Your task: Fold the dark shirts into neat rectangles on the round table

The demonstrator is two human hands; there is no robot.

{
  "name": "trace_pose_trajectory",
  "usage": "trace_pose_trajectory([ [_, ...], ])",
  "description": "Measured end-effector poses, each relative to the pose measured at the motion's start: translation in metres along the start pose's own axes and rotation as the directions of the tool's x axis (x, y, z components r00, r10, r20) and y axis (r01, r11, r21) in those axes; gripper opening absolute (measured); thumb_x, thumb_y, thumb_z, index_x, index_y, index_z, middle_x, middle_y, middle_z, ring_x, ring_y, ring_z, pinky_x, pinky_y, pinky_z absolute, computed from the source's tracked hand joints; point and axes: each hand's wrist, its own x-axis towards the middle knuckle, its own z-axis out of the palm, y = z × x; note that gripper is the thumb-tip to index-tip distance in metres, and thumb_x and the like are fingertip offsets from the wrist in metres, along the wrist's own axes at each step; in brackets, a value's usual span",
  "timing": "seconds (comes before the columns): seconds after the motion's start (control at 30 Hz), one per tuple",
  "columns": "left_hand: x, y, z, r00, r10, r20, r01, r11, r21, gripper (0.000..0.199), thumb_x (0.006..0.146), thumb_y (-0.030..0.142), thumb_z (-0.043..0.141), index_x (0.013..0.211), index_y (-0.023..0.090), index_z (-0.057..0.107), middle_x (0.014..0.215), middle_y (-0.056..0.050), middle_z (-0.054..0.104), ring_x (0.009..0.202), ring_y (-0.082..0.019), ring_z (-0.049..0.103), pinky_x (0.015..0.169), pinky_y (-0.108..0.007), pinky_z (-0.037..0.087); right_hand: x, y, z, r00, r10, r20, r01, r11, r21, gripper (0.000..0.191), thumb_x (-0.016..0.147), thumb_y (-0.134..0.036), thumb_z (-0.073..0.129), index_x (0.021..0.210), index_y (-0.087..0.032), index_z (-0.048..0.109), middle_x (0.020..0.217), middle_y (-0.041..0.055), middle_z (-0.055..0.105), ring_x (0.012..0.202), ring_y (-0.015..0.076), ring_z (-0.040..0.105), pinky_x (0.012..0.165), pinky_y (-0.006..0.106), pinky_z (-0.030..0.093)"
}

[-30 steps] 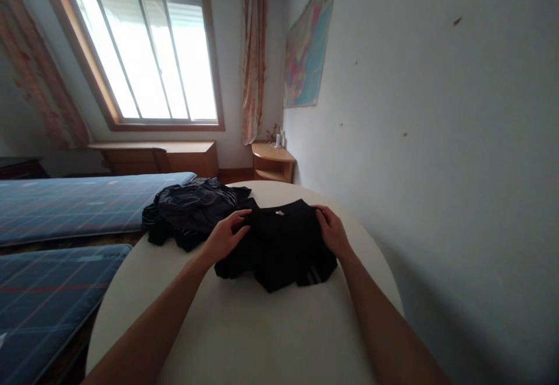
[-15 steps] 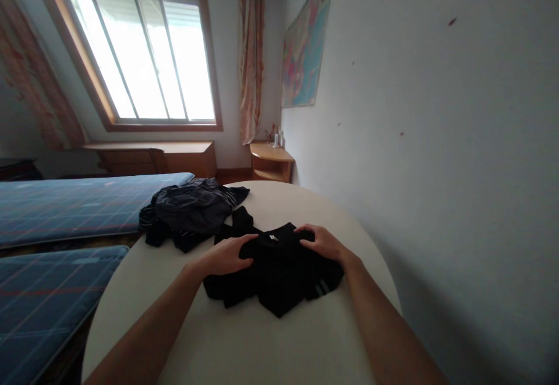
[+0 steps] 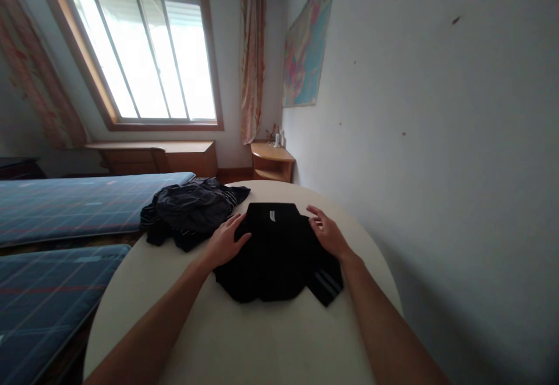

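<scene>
A black shirt (image 3: 275, 262) lies spread on the round table, its collar at the far side with a small pale label inside. Two grey stripes cross the sleeve on the right. At the shirt's left shoulder is my left hand (image 3: 226, 240), fingers extended and thumb apart, by the fabric edge. My right hand (image 3: 328, 235) is at the opposite shoulder, its fingers spread and the fingertips just beside the collar. Neither hand shows cloth pinched in it; whether the fingertips press on the fabric is hard to tell.
A heap of dark clothes (image 3: 192, 207) sits at the far left of the cream round table (image 3: 271, 344). Beds with blue checked mattresses (image 3: 78, 207) stand to the left. A white wall (image 3: 437, 198) rises close on the right. Behind are a desk (image 3: 192, 149) and a corner shelf (image 3: 273, 153).
The shirt has been flattened out, its collar now further from me and its label in plainer view. My hands have let go of the cloth near the neckline and moved slightly outward.
</scene>
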Motion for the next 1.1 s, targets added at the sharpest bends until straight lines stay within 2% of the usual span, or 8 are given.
trace_pose_trajectory([
  [0.2, -0.007, -0.003, -0.002, 0.964, -0.219, 0.153, 0.184, 0.960, 0.210, 0.077, 0.087, 0.064, 0.051, 0.147, 0.017, 0.041, 0.143, -0.017, 0.053, 0.128, -0.034, 0.053, 0.105, -0.044, 0.042, -0.005, 0.011, -0.008, 0.968, 0.199, 0.151, -0.142, 0.936, -0.323, 0.047, 0.083, -0.050, 0.062, 0.120, -0.021, 0.064, 0.108, 0.0086, 0.072, 0.078, 0.0189, 0.067, 0.075, 0.033, 0.051],
  [0.37, -0.003, 0.000, -0.006, 0.964, -0.248, 0.097, 0.207, 0.927, 0.314, 0.055, 0.086, 0.041, 0.061, 0.135, 0.015, 0.054, 0.121, -0.016, 0.067, 0.110, -0.032, 0.064, 0.093, -0.039, 0.048, -0.007, 0.014, -0.015, 0.928, 0.307, 0.210, -0.168, 0.850, -0.500, 0.021, 0.074, -0.040, 0.070, 0.082, -0.021, 0.074, 0.082, 0.0074, 0.074, 0.076, 0.0223, 0.068, 0.067, 0.030, 0.047],
  [0.47, -0.001, 0.004, -0.013, 0.995, -0.098, -0.030, 0.102, 0.937, 0.335, 0.034, 0.088, 0.032, 0.060, 0.121, 0.024, 0.063, 0.116, -0.008, 0.069, 0.111, -0.030, 0.060, 0.096, -0.041, 0.045, -0.004, 0.015, -0.016, 0.957, 0.274, 0.095, -0.191, 0.841, -0.505, 0.018, 0.078, -0.037, 0.066, 0.078, -0.020, 0.073, 0.079, 0.0085, 0.074, 0.078, 0.0236, 0.068, 0.069, 0.030, 0.047],
  [0.57, 0.000, 0.008, -0.022, 0.964, -0.012, -0.265, 0.120, 0.911, 0.395, 0.032, 0.092, 0.030, 0.055, 0.123, 0.026, 0.063, 0.127, -0.009, 0.062, 0.120, -0.031, 0.052, 0.100, -0.044, 0.041, 0.001, 0.014, -0.017, 0.960, 0.201, -0.197, -0.264, 0.883, -0.387, 0.028, 0.087, -0.042, 0.056, 0.095, -0.020, 0.072, 0.092, 0.0114, 0.074, 0.084, 0.0253, 0.069, 0.075, 0.034, 0.049],
  [0.63, -0.001, 0.009, -0.026, 0.930, -0.051, -0.363, 0.213, 0.882, 0.421, 0.037, 0.092, 0.033, 0.054, 0.128, 0.023, 0.059, 0.131, -0.014, 0.056, 0.120, -0.034, 0.051, 0.098, -0.046, 0.042, 0.004, 0.013, -0.015, 0.931, 0.139, -0.338, -0.239, 0.931, -0.276, 0.033, 0.088, -0.041, 0.053, 0.109, -0.019, 0.066, 0.102, 0.0124, 0.073, 0.090, 0.0257, 0.068, 0.081, 0.037, 0.051],
  [0.7, -0.001, 0.010, -0.028, 0.927, -0.155, -0.342, 0.297, 0.860, 0.415, 0.040, 0.093, 0.039, 0.052, 0.128, 0.020, 0.058, 0.123, -0.016, 0.061, 0.112, -0.035, 0.057, 0.092, -0.046, 0.045, 0.005, 0.013, -0.010, 0.931, 0.067, -0.358, -0.152, 0.965, -0.215, 0.037, 0.087, -0.038, 0.054, 0.117, -0.018, 0.061, 0.112, 0.0129, 0.069, 0.100, 0.0255, 0.066, 0.090, 0.039, 0.050],
  [0.9, -0.006, 0.011, -0.022, 0.892, -0.452, -0.013, 0.413, 0.803, 0.429, 0.064, 0.088, 0.064, 0.045, 0.132, 0.017, 0.052, 0.104, -0.022, 0.071, 0.091, -0.042, 0.068, 0.075, -0.049, 0.049, -0.001, 0.017, 0.002, 1.000, -0.011, -0.017, 0.006, 0.955, -0.295, 0.048, 0.080, -0.041, 0.066, 0.123, -0.021, 0.061, 0.125, 0.0112, 0.063, 0.117, 0.0250, 0.058, 0.106, 0.042, 0.041],
  [1.1, -0.005, -0.001, -0.012, 0.947, -0.307, 0.097, 0.265, 0.914, 0.308, 0.050, 0.086, 0.040, 0.059, 0.133, 0.026, 0.054, 0.112, -0.012, 0.071, 0.099, -0.031, 0.069, 0.081, -0.038, 0.050, -0.008, 0.021, -0.002, 0.975, 0.129, 0.183, -0.032, 0.888, -0.459, 0.035, 0.070, -0.047, 0.077, 0.097, -0.024, 0.075, 0.102, 0.0086, 0.073, 0.099, 0.0278, 0.065, 0.091, 0.039, 0.048],
])
